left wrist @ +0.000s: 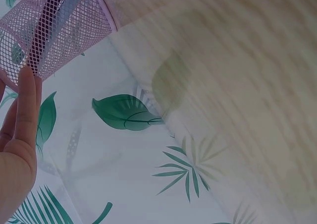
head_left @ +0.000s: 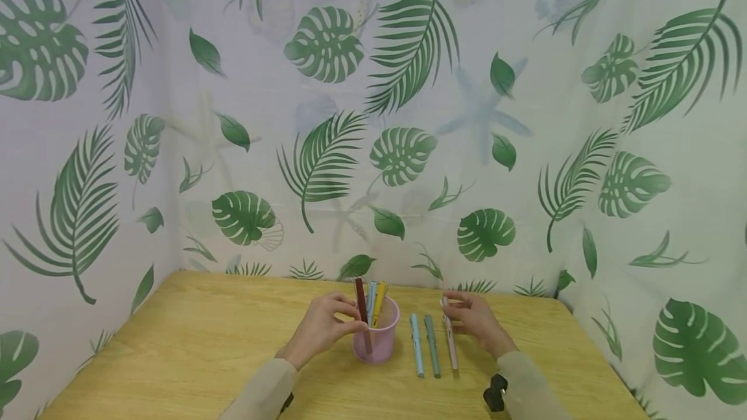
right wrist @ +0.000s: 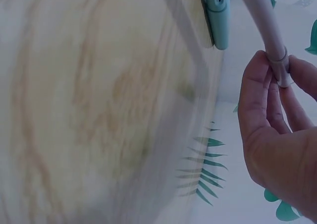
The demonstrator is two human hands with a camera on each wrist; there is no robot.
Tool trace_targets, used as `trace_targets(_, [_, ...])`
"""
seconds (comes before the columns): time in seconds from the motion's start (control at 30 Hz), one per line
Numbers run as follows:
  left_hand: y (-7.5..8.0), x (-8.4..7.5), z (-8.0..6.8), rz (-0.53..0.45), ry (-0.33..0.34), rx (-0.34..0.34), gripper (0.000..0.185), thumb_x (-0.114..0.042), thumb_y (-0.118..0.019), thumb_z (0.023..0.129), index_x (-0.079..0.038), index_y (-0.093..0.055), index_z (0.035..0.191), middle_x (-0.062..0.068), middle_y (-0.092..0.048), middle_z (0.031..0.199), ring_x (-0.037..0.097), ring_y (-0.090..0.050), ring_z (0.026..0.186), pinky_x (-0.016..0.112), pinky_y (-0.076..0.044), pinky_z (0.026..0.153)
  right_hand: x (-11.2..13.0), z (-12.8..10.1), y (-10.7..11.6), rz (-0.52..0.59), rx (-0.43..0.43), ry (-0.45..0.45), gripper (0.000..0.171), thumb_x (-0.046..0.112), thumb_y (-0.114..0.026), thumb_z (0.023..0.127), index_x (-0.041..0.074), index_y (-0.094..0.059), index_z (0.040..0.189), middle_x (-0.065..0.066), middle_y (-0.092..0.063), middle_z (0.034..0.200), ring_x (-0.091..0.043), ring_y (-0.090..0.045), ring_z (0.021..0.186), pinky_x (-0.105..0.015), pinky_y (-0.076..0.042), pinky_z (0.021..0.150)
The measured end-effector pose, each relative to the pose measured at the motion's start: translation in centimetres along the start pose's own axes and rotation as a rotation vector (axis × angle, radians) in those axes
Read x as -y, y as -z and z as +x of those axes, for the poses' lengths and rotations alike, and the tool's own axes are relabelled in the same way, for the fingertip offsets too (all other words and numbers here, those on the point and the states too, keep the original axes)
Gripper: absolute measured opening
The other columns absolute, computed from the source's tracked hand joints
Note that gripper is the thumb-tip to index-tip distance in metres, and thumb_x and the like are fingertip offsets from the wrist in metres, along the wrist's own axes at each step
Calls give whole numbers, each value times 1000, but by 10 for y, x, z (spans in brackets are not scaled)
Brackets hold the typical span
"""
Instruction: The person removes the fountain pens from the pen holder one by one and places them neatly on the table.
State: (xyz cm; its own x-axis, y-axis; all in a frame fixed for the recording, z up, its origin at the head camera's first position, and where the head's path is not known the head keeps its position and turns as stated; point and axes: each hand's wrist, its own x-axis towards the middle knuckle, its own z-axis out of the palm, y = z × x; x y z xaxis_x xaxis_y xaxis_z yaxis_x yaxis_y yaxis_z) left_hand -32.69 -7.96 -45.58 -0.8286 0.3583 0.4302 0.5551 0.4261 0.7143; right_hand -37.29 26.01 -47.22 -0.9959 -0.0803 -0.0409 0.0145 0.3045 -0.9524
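A pink mesh pen cup [head_left: 382, 345] stands on the table with a dark red pen [head_left: 360, 300], a light blue pen [head_left: 371, 297] and a yellow pen [head_left: 380, 300] in it. At its left side my left hand [head_left: 327, 328] holds the cup near the rim; the left wrist view shows fingers [left wrist: 27, 110] against the mesh. My right hand [head_left: 475, 321] pinches a pale pink pen [head_left: 450, 342] by its far end, also seen as the pink pen [right wrist: 265, 16] in the right wrist view. Left of it lie a green pen [head_left: 432, 345] and a light blue pen [head_left: 417, 345].
The wooden table [head_left: 233, 342] reaches back to a white curtain [head_left: 408, 238] printed with green leaves, which also runs along both sides. The cup stands left of the row of pens.
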Motion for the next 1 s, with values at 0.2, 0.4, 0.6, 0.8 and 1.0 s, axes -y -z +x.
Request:
trace_targets(0.2, [0, 0, 1, -6, 7, -3, 18, -31, -80, 80, -14, -79, 84, -1, -65, 99, 24, -64, 102, 14, -56, 67, -2, 0, 0, -13, 11, 0, 46, 14, -62, 97, -3, -50, 138, -28, -59, 126, -21, -65, 96, -39, -60, 78])
trace_targets(0.4, [0, 0, 1, -9, 0, -4, 18, -31, -80, 80, -14, -79, 84, 0, -66, 99, 24, -64, 102, 14, -57, 67, -7, 0, 2, -30, -6, -31, 46, 14, -66, 95, -3, -53, 136, -23, -63, 121, -18, -65, 94, -40, -61, 78])
trace_targets(0.6, [-1, 0, 1, -25, -7, -4, 17, -30, -80, 81, -13, -79, 84, 0, -66, 98, 24, -64, 100, 14, -57, 67, -12, 2, 2, -42, -21, -56, 45, 11, -66, 94, -4, -53, 135, -24, -63, 121, -19, -67, 89, -40, -62, 75])
trace_targets(0.8, [0, -1, 0, -19, -1, -1, 16, -30, -80, 81, -14, -78, 84, 0, -66, 98, 23, -64, 100, 14, -56, 67, -15, 5, 0, -74, -36, -72, 43, 10, -67, 92, -3, -57, 132, -22, -65, 119, -19, -67, 89, -40, -62, 75])
trace_targets(1.0, [0, 0, 0, -10, -1, -4, 17, -31, -80, 81, -15, -78, 84, -1, -66, 98, 23, -64, 101, 14, -56, 67, -16, 5, -1, -88, -18, -80, 44, 7, -70, 90, -6, -57, 130, -23, -66, 114, -20, -68, 88, -40, -62, 73])
